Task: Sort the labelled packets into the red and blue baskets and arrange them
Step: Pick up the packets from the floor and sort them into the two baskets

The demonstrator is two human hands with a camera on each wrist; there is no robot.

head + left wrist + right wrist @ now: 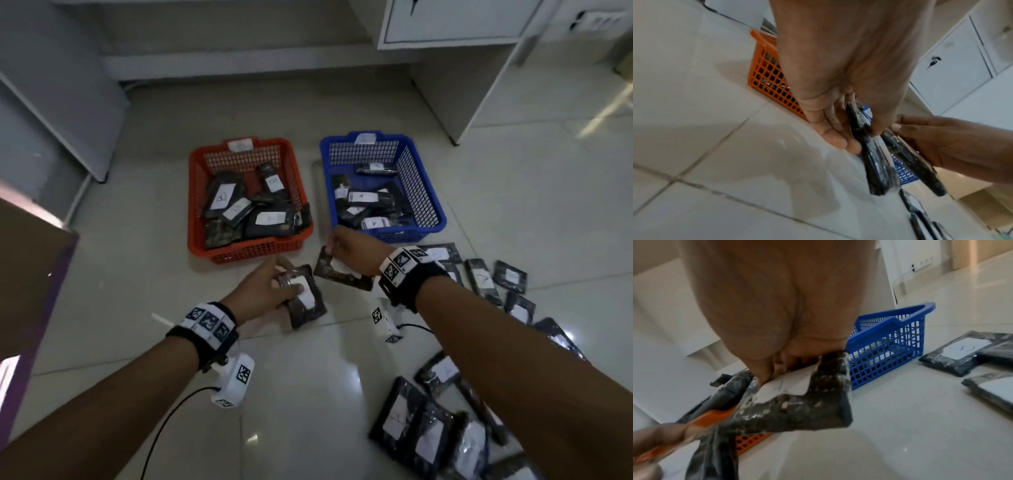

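- Packets in dark wrap with white labels fill the head view: a heap lies in the red basket point(200, 219), another in the blue basket point(426, 192), and loose packets point(481, 279) spread over the floor point(308, 394) to the right and near right.
- The two baskets stand side by side on the far floor, red on the left, blue on the right, apart from each other.
- The left hand point(260, 293) grips a left packet point(306, 301) just near of the red basket, thumb laid across its label.
- The right hand point(356, 250) pinches a right packet point(342, 274) at its far edge, close to the blue basket's near left corner.
- From the left wrist, the left hand's fingers point(835, 138) and thumb clamp the left packet edge-on, with the right packet beside it in the other hand.
- From the right wrist, the right hand's thumb point(760, 369) presses the label of the right packet, fingers curled behind; the blue basket sits beyond to the right, and two loose packets lie at far right.
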